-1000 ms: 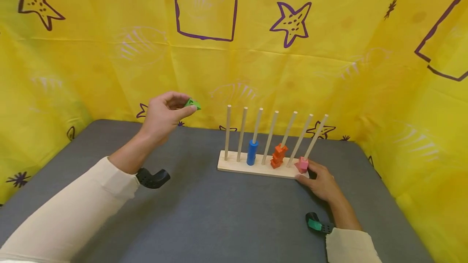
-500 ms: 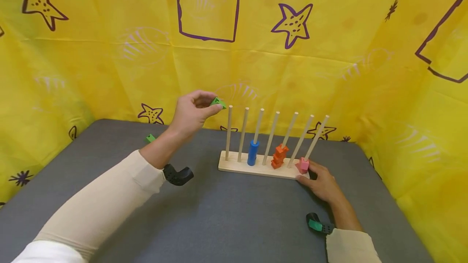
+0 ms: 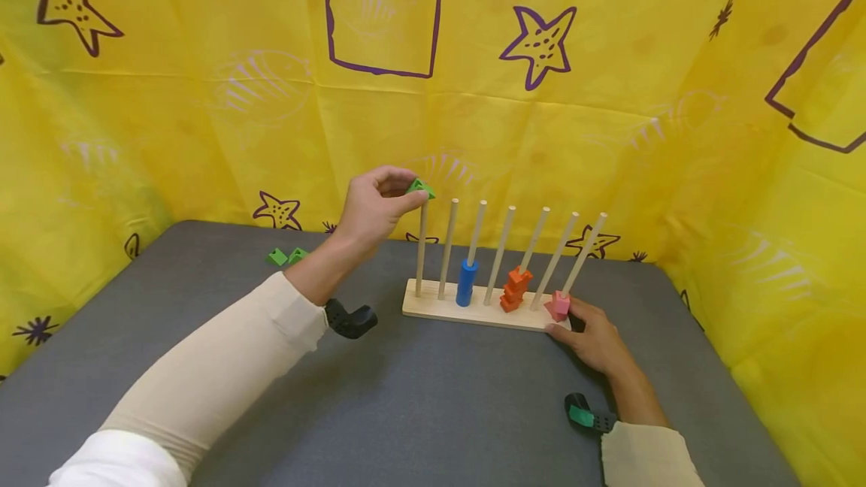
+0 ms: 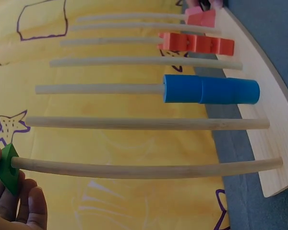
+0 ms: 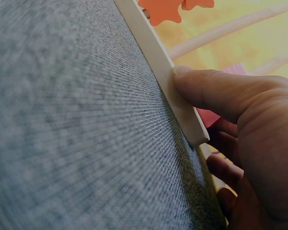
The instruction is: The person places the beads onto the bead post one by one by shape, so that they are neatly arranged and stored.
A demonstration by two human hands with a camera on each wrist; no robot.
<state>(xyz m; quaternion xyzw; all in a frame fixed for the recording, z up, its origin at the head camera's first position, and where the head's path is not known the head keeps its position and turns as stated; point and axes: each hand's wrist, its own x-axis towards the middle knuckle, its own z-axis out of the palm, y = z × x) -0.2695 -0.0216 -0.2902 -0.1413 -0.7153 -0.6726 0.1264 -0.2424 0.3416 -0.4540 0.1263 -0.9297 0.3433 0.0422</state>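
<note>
My left hand pinches a green triangular block at the top of the leftmost peg. In the left wrist view, the peg's tip meets the hole in the block. My right hand grips the right end of the wooden peg stand, thumb on its front edge and fingers behind. Blue cylinders are stacked on the third peg from the left. Orange star-like blocks sit on another peg, and pink blocks are on the rightmost one.
Two loose green blocks lie on the grey table behind the left forearm. A yellow patterned cloth hangs behind and along the sides. Each wrist wears a black camera mount.
My left hand has carried the green block rightward, from left of the stand onto the tip of the leftmost peg. Loose green blocks have come into sight behind the arm. The right hand stays put.
</note>
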